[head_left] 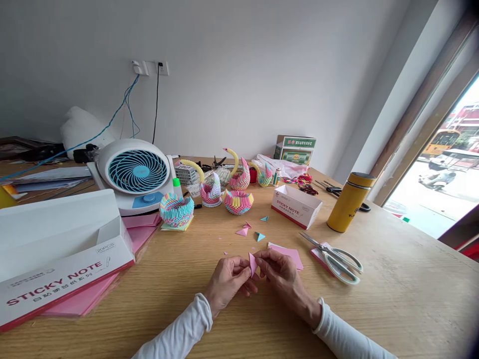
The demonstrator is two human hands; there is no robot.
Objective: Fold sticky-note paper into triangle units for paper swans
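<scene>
A small folded pink paper triangle [252, 265] is held up between my two hands, above the near middle of the wooden table. My left hand [229, 279] pinches its left side between thumb and fingers. On the other side, the fingertips of my right hand [279, 273] close on its right edge. Just beyond lie pink folded pieces [243, 231] and blue folded pieces [260, 236]. Flat pink paper sheets [290, 255] rest behind my right hand. Large scissors [337, 259] lie to the right, partly on a small pink pad.
Folded-paper swans [211, 192] and paper bowls [238, 201] stand at the back middle. A white fan [135, 172] is behind a long sticky note box [67, 269] on the left. On the right are a smaller sticky note box [295, 207] and a yellow flask [350, 203].
</scene>
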